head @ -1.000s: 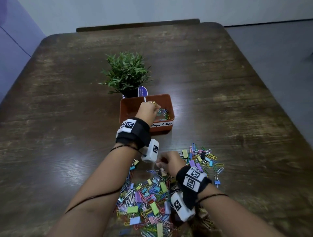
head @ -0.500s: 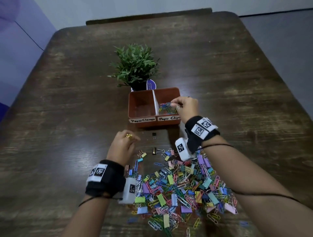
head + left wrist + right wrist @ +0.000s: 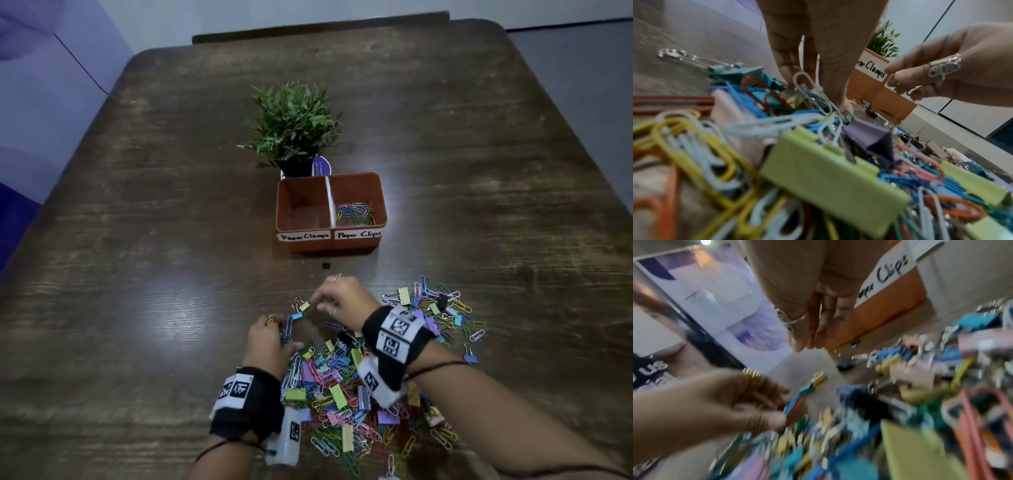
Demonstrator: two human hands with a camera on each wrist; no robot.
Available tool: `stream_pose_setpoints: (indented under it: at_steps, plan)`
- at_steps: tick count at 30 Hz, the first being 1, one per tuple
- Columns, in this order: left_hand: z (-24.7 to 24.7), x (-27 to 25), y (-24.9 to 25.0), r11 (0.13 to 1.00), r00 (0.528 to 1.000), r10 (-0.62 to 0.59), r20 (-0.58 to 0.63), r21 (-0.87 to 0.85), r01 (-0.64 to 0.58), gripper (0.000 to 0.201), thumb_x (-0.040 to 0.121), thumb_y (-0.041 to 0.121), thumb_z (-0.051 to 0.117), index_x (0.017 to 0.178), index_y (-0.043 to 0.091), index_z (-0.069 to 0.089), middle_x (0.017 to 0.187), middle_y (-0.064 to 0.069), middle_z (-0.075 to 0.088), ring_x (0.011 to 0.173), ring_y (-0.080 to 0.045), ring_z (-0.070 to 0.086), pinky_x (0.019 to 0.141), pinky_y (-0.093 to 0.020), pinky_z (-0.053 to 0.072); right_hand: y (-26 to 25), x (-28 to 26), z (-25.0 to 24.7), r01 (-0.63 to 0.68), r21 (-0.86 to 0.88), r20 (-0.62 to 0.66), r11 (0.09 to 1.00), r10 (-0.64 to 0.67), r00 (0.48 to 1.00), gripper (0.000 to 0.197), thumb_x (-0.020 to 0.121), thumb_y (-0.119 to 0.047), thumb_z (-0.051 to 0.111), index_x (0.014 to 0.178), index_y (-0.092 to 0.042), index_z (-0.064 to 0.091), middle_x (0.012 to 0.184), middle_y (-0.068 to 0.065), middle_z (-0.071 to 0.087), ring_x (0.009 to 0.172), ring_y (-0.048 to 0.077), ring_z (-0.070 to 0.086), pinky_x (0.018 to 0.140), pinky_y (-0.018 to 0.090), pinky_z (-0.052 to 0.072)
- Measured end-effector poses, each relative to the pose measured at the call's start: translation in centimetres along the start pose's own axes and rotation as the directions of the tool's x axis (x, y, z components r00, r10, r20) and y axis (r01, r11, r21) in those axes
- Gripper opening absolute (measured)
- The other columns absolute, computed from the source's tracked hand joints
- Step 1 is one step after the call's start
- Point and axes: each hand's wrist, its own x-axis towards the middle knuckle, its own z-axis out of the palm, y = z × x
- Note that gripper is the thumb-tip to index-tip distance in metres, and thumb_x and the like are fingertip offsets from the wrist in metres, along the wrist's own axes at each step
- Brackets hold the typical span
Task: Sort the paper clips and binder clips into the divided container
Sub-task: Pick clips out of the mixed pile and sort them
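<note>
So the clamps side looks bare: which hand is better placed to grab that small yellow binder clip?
Probably the right hand: its fingers are nearly at the small yellow binder clip; the left hand is busy in the paper clips.

Both hands work a heap of coloured clips [image 3: 359, 383] on the bench [image 3: 154, 274]; beyond the right hand [image 3: 342, 301], the divided container [image 3: 330, 212] holds paper clips [image 3: 356, 214].

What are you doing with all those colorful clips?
A person is sorting a mixed pile of clips into an orange divided container. The side labelled Paper Clips holds some already; the side labelled Paper Clamps looks empty. The left hand is down at the pile's edge, fingertips among paper clips. The right hand hangs over the pile, apparently holding nothing.
</note>
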Motion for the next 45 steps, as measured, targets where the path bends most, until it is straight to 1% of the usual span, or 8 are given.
stream_pose_setpoints:
  at_steps: [4, 9, 14, 19, 22, 28, 35, 45]
  plan:
    - [0.0, 0.2, -0.1, 0.999, 0.999, 0.025, -0.03, -0.041, -0.026, 0.046, 0.072, 0.034, 0.076, 0.111, 0.016, 0.061, 0.115, -0.001, 0.053, 0.108, -0.018, 0.051, 0.094, -0.036, 0.047, -1.4, 0.1, 3.4, 0.04, -0.105, 0.24, 0.994, -0.014, 0.971, 0.024, 0.089, -0.003, 0.052, 0.106, -0.011, 0.067, 0.103, 0.008, 0.062, 0.099, 0.023, 0.055, 0.088, 0.038, 0.046]
    - [-0.8, 0.3, -1.4, 0.998, 0.999, 0.01, 0.032, 0.062, -0.012, 0.034, 0.077, 0.024, 0.073, 0.108, 0.012, 0.066, 0.11, -0.004, 0.05, 0.102, -0.021, 0.053, 0.091, -0.031, 0.046, -2.4, 0.9, 4.7, 0.125, -0.247, 0.33, 0.961, -0.038, 0.943, 0.037, 0.09, -0.003, 0.048, 0.124, -0.013, 0.057, 0.119, 0.008, 0.049, 0.103, 0.028, 0.054, 0.08, 0.038, 0.046]
    - [-1.6, 0.3, -2.4, 0.999, 0.999, 0.033, 0.011, 0.03, -0.033, 0.02, 0.084, 0.005, 0.064, 0.104, 0.006, 0.065, 0.108, -0.002, 0.048, 0.079, -0.005, 0.046, 0.071, -0.003, 0.038, -1.8, 1.7, 4.5, 0.069, -0.323, 0.293, 0.944, 0.03, 0.956, 0.039, 0.087, -0.011, 0.058, 0.125, -0.017, 0.054, 0.121, 0.007, 0.049, 0.114, 0.027, 0.047, 0.084, 0.036, 0.045]
    - [-1.1, -0.2, -2.9, 0.998, 0.992, 0.062, -0.113, -0.015, -0.064, 0.017, 0.086, 0.002, 0.056, 0.086, 0.017, 0.064, 0.106, -0.011, 0.058, 0.096, -0.025, 0.058, 0.085, -0.036, 0.053, -1.2, 1.4, 4.3, 0.012, -0.334, 0.266, 0.943, 0.082, 0.961, 0.038, 0.085, -0.012, 0.062, 0.122, -0.011, 0.052, 0.117, 0.01, 0.052, 0.111, 0.027, 0.047, 0.081, 0.035, 0.042]
    - [-0.8, -1.2, -2.8, 0.999, 0.999, 0.031, -0.028, 0.01, -0.031, 0.015, 0.087, 0.016, 0.062, 0.1, 0.013, 0.07, 0.104, -0.003, 0.066, 0.09, -0.015, 0.063, 0.085, -0.029, 0.052, -1.3, 0.9, 4.4, 0.03, -0.347, 0.241, 0.937, 0.058, 0.969, 0.035, 0.087, -0.007, 0.058, 0.121, -0.009, 0.052, 0.118, 0.011, 0.048, 0.11, 0.028, 0.046, 0.079, 0.036, 0.042]
    - [0.0, -1.9, -2.5, 0.995, 0.996, -0.086, 0.022, 0.043, 0.085, 0.034, 0.085, 0.026, 0.065, 0.117, 0.013, 0.062, 0.115, -0.006, 0.063, 0.099, -0.019, 0.062, 0.088, -0.032, 0.051, -1.3, 0.3, 4.4, -0.001, -0.304, 0.245, 0.953, 0.08, 0.966, 0.03, 0.082, 0.009, 0.052, 0.104, -0.008, 0.064, 0.12, 0.008, 0.047, 0.116, 0.025, 0.04, 0.094, 0.037, 0.042]
    - [-0.1, -2.0, -1.6, 0.99, 0.996, -0.062, 0.068, 0.132, 0.053, 0.025, 0.091, 0.011, 0.055, 0.115, 0.018, 0.06, 0.107, 0.001, 0.063, 0.093, -0.008, 0.064, 0.082, -0.032, 0.055, -1.3, 0.7, 5.1, -0.063, -0.258, 0.292, 0.964, 0.14, 0.946, 0.045, 0.082, -0.015, 0.066, 0.124, -0.011, 0.049, 0.126, 0.01, 0.05, 0.12, 0.025, 0.042, 0.097, 0.036, 0.039]
    - [-0.1, -2.2, -0.6, 0.929, 0.994, 0.052, 0.097, 0.361, -0.084, 0.02, 0.093, 0.015, 0.047, 0.105, 0.018, 0.062, 0.116, -0.002, 0.058, 0.106, -0.016, 0.056, 0.089, -0.03, 0.048, -1.0, 0.1, 5.7, 0.022, -0.365, 0.304, 0.931, 0.097, 0.948, 0.017, 0.083, -0.015, 0.063, 0.099, -0.009, 0.067, 0.119, 0.01, 0.053, 0.117, 0.023, 0.041, 0.09, 0.033, 0.041]
